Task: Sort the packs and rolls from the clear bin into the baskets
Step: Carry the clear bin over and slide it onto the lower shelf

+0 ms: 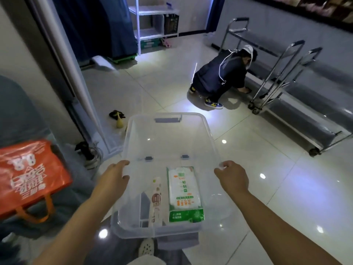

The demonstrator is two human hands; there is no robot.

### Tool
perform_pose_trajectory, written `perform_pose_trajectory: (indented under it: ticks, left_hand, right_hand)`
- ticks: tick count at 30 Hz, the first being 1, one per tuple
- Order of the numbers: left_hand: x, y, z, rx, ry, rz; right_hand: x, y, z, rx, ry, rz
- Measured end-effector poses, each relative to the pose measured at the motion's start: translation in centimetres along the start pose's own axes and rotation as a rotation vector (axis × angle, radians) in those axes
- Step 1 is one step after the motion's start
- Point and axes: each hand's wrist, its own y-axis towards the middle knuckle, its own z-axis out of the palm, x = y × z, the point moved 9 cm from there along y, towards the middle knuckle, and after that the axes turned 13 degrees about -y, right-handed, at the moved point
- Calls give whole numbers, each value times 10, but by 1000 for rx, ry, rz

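I carry the clear bin in front of me above the tiled floor. My left hand grips its left rim and my right hand grips its right rim. Inside, near my end, lie a green and white pack and a slim white roll with brown print, side by side. No baskets are in view.
An orange bag sits on a grey surface at my left. A person crouches ahead beside metal carts. White shelving stands at the back. Dark objects and cables lie on the floor by a white post.
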Motion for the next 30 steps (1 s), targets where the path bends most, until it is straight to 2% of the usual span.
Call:
perform_pose_trajectory:
  ticks: [8, 14, 21, 26, 30]
  left_hand:
    - [-70, 192, 10, 21, 10, 71]
    - [-115, 343, 40, -16, 6, 62]
    - [-177, 500, 29, -66, 23, -22]
    - [-195, 598, 14, -115, -50, -69]
    - [-199, 707, 2, -106, -92, -64]
  right_hand:
    - [61, 171, 0, -50, 28, 58]
    - [106, 343, 23, -37, 19, 2]
    - [208, 533, 19, 31, -10, -111]
    - [292, 648, 40, 75, -43, -191]
    - [354, 736, 68, 109, -32, -184]
